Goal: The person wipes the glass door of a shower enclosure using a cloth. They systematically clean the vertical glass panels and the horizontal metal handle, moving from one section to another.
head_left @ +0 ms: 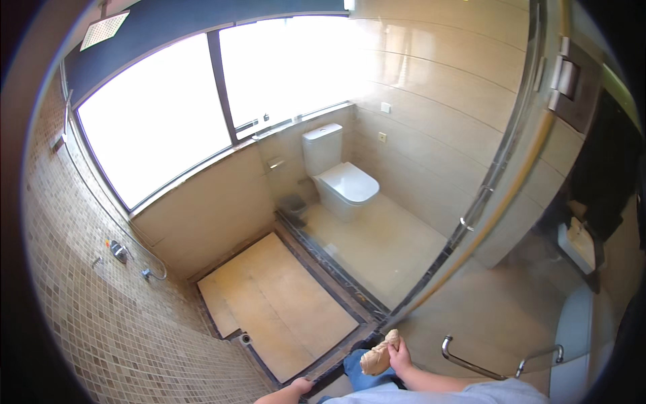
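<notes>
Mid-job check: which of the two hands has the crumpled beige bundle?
The right hand: it grips the beige bundle. The left hand, lower and further left in the view, shows no bundle in it.

Across the room from me, a white toilet (346, 183), lid down, stands near a beige tiled wall (444, 87). Beside it is a dark, blurred bin (293, 204). Two large windows (158, 121) glow bright white. To the left, a square shower head (105, 31) hangs high, near a mosaic wall (87, 303) with a tap (118, 252). Far right is a white washbasin (577, 246).
</notes>
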`<act>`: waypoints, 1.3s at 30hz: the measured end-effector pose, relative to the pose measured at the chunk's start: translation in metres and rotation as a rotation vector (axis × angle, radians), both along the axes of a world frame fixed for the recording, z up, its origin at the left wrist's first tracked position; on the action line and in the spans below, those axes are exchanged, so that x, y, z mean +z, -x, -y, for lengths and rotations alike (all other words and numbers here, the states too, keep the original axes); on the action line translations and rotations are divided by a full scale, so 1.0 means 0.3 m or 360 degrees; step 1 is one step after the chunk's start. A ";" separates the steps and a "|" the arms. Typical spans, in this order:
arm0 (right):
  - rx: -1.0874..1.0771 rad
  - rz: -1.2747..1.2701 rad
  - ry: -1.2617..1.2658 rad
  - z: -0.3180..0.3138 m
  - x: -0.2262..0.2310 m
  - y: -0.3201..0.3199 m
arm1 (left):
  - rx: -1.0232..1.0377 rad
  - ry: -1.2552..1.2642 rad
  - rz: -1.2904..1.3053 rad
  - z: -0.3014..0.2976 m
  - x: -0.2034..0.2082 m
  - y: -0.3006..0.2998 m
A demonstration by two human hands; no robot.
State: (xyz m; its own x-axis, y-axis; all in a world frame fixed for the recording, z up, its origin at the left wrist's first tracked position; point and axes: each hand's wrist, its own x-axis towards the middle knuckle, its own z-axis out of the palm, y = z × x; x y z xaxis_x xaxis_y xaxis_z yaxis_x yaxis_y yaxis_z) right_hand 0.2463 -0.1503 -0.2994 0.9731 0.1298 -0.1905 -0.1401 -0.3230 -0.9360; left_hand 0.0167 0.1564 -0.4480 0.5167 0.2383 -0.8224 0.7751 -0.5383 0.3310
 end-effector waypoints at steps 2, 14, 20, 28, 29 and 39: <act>0.0176 -0.0093 -0.0030 -0.111 0.038 -0.128 | 0.0195 -0.0019 0.0036 -0.062 0.048 -0.103; 0.0072 0.0088 0.0161 -0.422 0.093 -0.478 | 0.1246 -0.0220 0.0280 -0.508 0.335 -0.484; -0.0232 0.0111 0.0269 -0.389 0.047 -0.494 | 0.0046 0.0049 -0.0278 -0.712 -0.048 -0.429; -0.0853 0.0589 0.0124 -0.569 0.352 -0.663 | -0.0360 -0.0059 -0.0172 -1.104 -0.101 -1.052; -0.0967 0.0755 0.0085 -0.590 0.441 -0.706 | -0.0433 -0.0205 0.0119 -1.131 -0.010 -1.206; -0.1601 0.2380 0.0900 -0.503 1.362 -1.043 | -0.0660 0.1025 0.1729 -0.550 1.265 -1.973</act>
State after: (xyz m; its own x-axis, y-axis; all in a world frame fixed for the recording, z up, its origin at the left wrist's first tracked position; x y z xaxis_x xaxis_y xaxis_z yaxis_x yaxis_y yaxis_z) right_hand 0.5593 0.0006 0.1091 0.0196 -0.2831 0.9589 0.2714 -0.9215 -0.2776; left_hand 0.6087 0.3216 -0.0686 0.9179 -0.3691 0.1457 -0.2257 -0.1835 0.9568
